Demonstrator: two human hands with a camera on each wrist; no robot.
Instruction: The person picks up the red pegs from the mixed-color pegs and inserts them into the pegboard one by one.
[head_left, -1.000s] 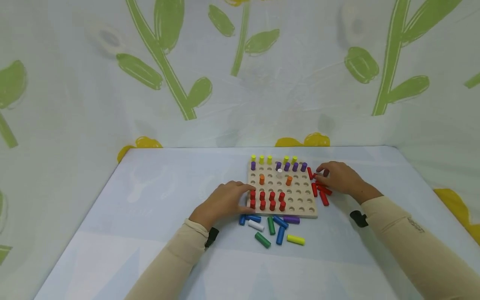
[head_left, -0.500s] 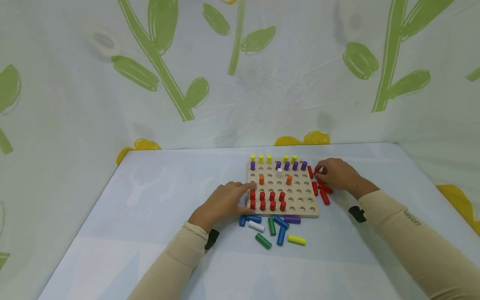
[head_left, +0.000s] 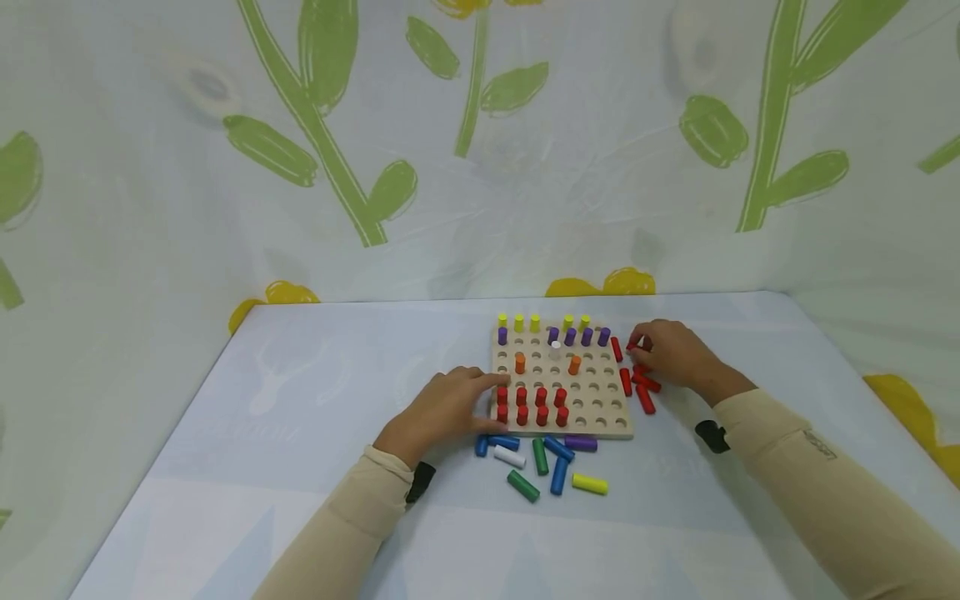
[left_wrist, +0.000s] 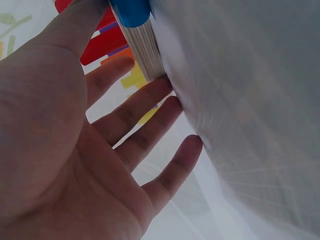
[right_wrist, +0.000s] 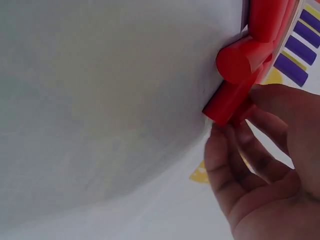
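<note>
Pale wood makes up the pegboard (head_left: 609,413), which lies ahead of me towards one o'clock on the surface (head_left: 330,358). At its eight-to-nine o'clock edge rests my left hand (head_left: 442,404), fingers loosely extended and spread, thumb by the near corner. Off its two o'clock side, my right hand (head_left: 675,354) pinches a red peg (right_wrist: 243,110) between thumb and fingertips, near the loose red pegs (head_left: 646,399) lying around three o'clock. Two rows of standing red pegs (head_left: 542,397) fill the seven o'clock part; standing yellow pegs (head_left: 535,323) line twelve o'clock, with standing purple pegs (head_left: 587,337) one row nearer me. Past six o'clock lie blue pegs (head_left: 558,476), green pegs (head_left: 522,486), a white peg (head_left: 510,456), a loose purple peg (head_left: 581,443) and a loose yellow peg (head_left: 590,484).
</note>
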